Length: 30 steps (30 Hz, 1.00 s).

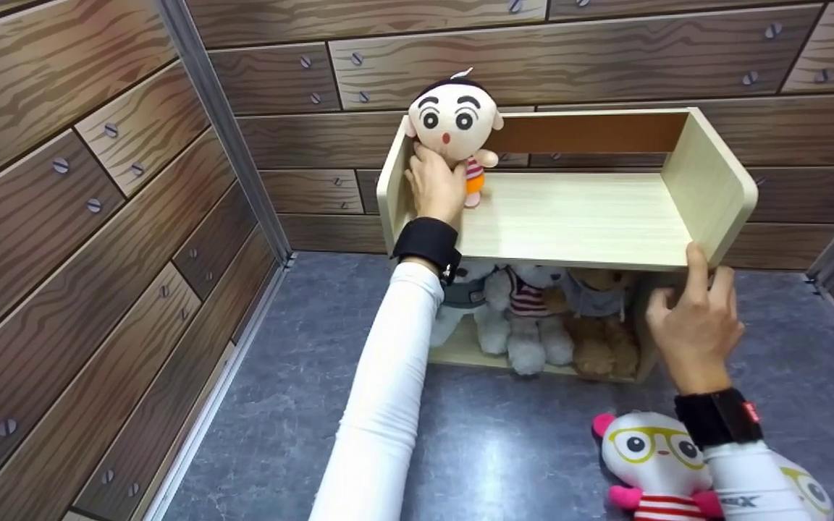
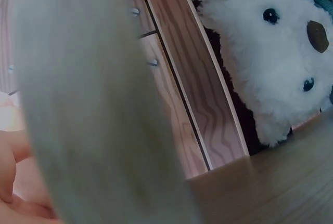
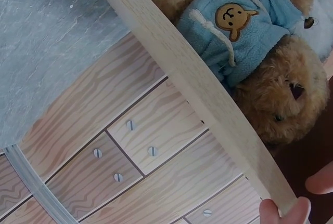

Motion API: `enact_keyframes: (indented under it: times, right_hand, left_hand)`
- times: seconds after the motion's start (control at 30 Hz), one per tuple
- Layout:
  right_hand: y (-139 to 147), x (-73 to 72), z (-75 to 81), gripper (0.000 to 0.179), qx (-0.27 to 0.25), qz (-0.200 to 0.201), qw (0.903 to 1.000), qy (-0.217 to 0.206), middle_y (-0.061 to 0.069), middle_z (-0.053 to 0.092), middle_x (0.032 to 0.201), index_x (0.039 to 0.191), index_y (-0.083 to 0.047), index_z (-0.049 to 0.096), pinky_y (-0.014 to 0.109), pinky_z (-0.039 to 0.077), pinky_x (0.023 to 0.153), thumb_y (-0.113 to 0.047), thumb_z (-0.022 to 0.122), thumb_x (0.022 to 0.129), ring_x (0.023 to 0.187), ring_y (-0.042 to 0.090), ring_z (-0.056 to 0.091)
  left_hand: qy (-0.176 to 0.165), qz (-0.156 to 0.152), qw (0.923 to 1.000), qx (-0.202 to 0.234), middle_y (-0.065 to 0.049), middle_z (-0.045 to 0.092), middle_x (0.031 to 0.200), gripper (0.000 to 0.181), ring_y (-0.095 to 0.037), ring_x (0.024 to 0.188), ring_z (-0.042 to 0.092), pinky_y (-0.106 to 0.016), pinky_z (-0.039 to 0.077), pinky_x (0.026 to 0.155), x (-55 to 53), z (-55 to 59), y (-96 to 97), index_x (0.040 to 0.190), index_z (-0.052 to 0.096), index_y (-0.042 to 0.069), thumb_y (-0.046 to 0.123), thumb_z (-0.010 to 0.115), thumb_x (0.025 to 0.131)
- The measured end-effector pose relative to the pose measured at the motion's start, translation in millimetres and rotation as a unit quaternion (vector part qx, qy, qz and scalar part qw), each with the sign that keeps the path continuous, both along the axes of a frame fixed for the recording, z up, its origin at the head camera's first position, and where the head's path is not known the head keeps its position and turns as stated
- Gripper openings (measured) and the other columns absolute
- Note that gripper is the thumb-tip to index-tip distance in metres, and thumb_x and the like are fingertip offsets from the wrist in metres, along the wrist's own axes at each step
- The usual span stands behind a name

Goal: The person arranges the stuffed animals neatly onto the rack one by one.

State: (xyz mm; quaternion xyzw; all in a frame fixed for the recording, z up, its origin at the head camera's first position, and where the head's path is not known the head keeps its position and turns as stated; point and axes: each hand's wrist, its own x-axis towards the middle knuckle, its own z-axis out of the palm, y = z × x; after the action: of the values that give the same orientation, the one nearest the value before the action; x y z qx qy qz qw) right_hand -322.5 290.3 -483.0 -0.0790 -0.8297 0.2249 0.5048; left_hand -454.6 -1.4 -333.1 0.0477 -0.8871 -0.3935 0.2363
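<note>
My left hand point(image 1: 437, 184) grips a plush doll point(image 1: 457, 119) by its body, just under the big round head. The doll has thick black brows, a striped top and orange shorts, and it is upright at the left end of the upper board of a pale wooden shelf point(image 1: 576, 217). My right hand point(image 1: 699, 325) holds the front edge of the shelf's right side panel, fingers outside and thumb point(image 3: 320, 180) inside. On the lower level sit a white plush point(image 2: 276, 52), a grey plush in a striped top point(image 1: 529, 304) and a brown teddy bear point(image 3: 281, 94) in a blue hoodie.
A white and pink plush point(image 1: 656, 456) with yellow glasses lies on the grey floor point(image 1: 279, 434) at the front right. Beside it, a similar plush point(image 1: 808, 485) is partly hidden by my right sleeve. Wood-patterned walls point(image 1: 98, 253) stand behind and beside the shelf.
</note>
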Motion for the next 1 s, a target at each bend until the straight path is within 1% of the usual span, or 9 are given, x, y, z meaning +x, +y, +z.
enact_keyframes:
  times: [0.13,0.33,0.5,0.6,0.7,0.8,0.87,0.93,1.0]
  right_hand:
    - [0.3,0.3,0.7,0.062,0.002,0.002,1.0000,-0.004,0.031,0.054,0.115,0.140,-0.015,0.056,0.071,0.033,0.049,-0.007,0.065,0.079,0.092,0.052,0.054]
    - [1.6,-1.4,0.5,0.062,0.000,0.002,1.0000,-0.003,0.032,0.054,0.117,0.140,-0.014,0.055,0.072,0.035,0.052,-0.006,0.066,0.079,0.094,0.053,0.054]
    - [0.3,-2.9,1.6,0.062,0.000,0.005,1.0000,-0.002,0.032,0.053,0.114,0.139,-0.013,0.056,0.072,0.034,0.051,-0.006,0.065,0.078,0.091,0.053,0.054]
    - [-1.0,-2.0,3.0,0.062,0.006,0.006,1.0000,-0.002,0.032,0.053,0.113,0.140,-0.014,0.055,0.071,0.034,0.050,-0.007,0.064,0.079,0.091,0.053,0.054]
    - [-1.7,-0.3,3.3,0.064,0.014,0.009,0.9998,-0.005,0.032,0.052,0.113,0.142,-0.016,0.053,0.069,0.034,0.047,-0.007,0.063,0.080,0.090,0.052,0.054]
    - [-2.2,1.0,2.5,0.065,0.016,0.013,0.9997,-0.011,0.033,0.051,0.113,0.143,-0.016,0.051,0.068,0.035,0.046,-0.007,0.063,0.080,0.089,0.052,0.053]
    - [-2.3,1.7,2.2,0.066,0.011,0.015,0.9997,-0.016,0.033,0.052,0.113,0.143,-0.016,0.051,0.069,0.036,0.047,-0.007,0.063,0.080,0.090,0.052,0.054]
    - [-2.2,1.8,2.3,0.066,0.005,0.014,0.9997,-0.018,0.032,0.052,0.114,0.143,-0.016,0.052,0.070,0.036,0.049,-0.007,0.065,0.079,0.092,0.052,0.054]
    - [-1.9,1.2,2.8,0.067,0.001,0.012,0.9998,-0.018,0.032,0.053,0.115,0.142,-0.016,0.052,0.070,0.037,0.050,-0.007,0.066,0.078,0.093,0.052,0.054]
  left_hand:
    - [-0.008,0.020,0.9997,-0.006,-0.023,0.051,0.136,0.082,-0.037,0.122,0.053,-0.040,0.043,0.104,2.9,0.1,2.3,0.150,0.030,-0.007,0.034,0.071,0.091]
    - [-0.013,0.040,0.9988,-0.026,-0.020,0.051,0.134,0.086,-0.033,0.120,0.054,-0.039,0.048,0.099,6.2,2.2,5.5,0.151,0.029,-0.004,0.040,0.070,0.090]
    - [-0.023,0.046,0.9982,-0.032,-0.019,0.049,0.136,0.087,-0.032,0.120,0.055,-0.040,0.050,0.095,7.2,4.1,6.6,0.153,0.028,-0.003,0.041,0.069,0.091]
    - [-0.019,0.041,0.9984,-0.033,-0.017,0.050,0.131,0.077,-0.032,0.117,0.056,-0.040,0.050,0.093,7.1,3.2,6.6,0.147,0.037,-0.002,0.041,0.068,0.091]
    - [-0.003,0.029,0.9992,-0.029,-0.016,0.053,0.123,0.057,-0.031,0.112,0.058,-0.040,0.049,0.092,6.2,0.1,5.0,0.132,0.051,-0.001,0.037,0.067,0.093]
    - [0.010,0.011,0.9999,-0.008,-0.017,0.054,0.119,0.042,-0.031,0.108,0.058,-0.039,0.048,0.093,5.1,-3.6,2.5,0.119,0.057,0.000,0.033,0.065,0.095]
    - [0.017,0.000,0.9998,0.003,-0.018,0.054,0.118,0.040,-0.032,0.107,0.059,-0.039,0.048,0.093,4.6,-5.4,1.5,0.118,0.058,-0.001,0.031,0.064,0.096]
    - [0.017,-0.007,0.9997,0.014,-0.019,0.054,0.118,0.040,-0.031,0.107,0.059,-0.039,0.048,0.093,4.5,-6.0,1.3,0.117,0.058,-0.001,0.032,0.065,0.096]
    - [0.015,-0.010,0.9997,0.015,-0.019,0.054,0.119,0.042,-0.032,0.107,0.059,-0.039,0.047,0.095,4.5,-5.5,1.2,0.118,0.057,-0.002,0.032,0.065,0.096]
